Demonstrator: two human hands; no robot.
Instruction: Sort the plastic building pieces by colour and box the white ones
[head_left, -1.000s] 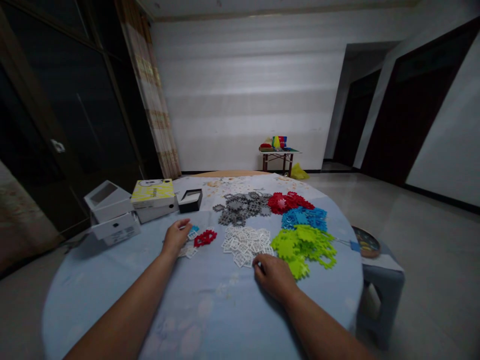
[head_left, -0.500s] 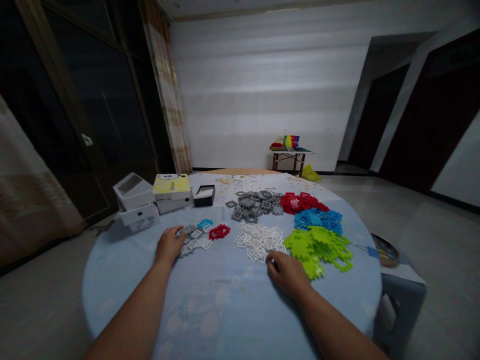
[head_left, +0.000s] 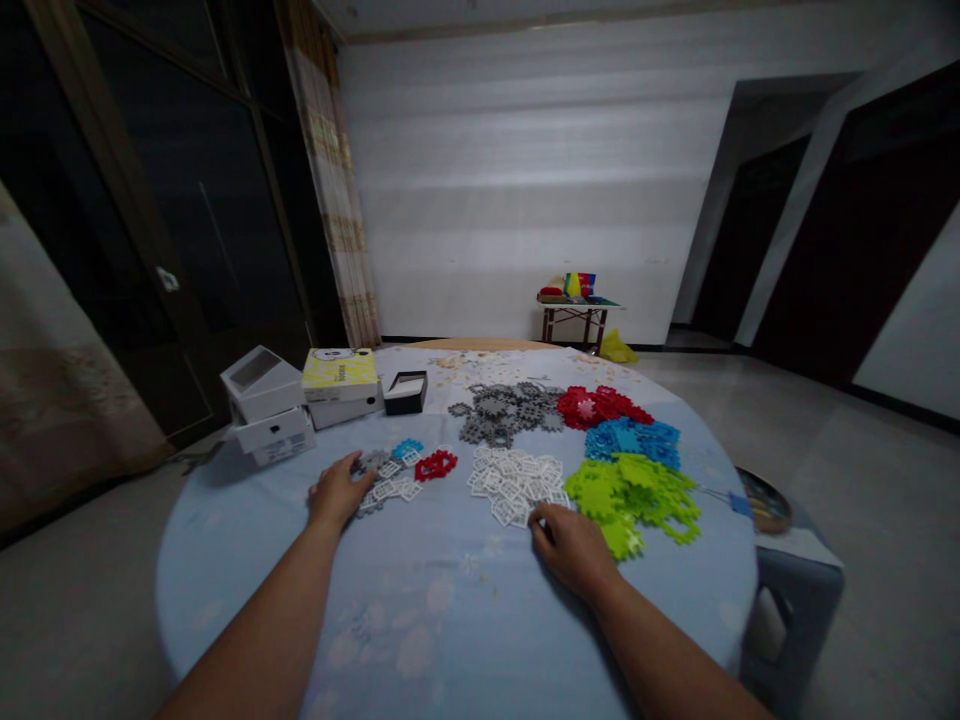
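Observation:
My left hand (head_left: 339,490) rests at the left edge of a small group of pieces, its thumb and fingers apart beside grey gear pieces (head_left: 367,464). That group also has white square frames (head_left: 397,488), a blue gear piece (head_left: 407,449) and a red gear piece (head_left: 436,464). At the near right edge of a pile of white square frames (head_left: 514,480), my right hand (head_left: 574,545) has its fingers curled in; what lies between the fingertips is too small to make out. Bright green gear pieces (head_left: 622,490) lie just right of that hand.
Behind the white pile lie heaps of grey gears (head_left: 502,410), red gears (head_left: 600,405) and blue gears (head_left: 637,440). White boxes (head_left: 274,430), a yellow-topped box (head_left: 341,375) and a small black box (head_left: 406,393) stand at the back left of the round table (head_left: 420,620).
My left hand's thumb and fingers have shifted slightly at the grey gear pieces. My right hand stays at the white pile's edge. The whole view has moved a little.

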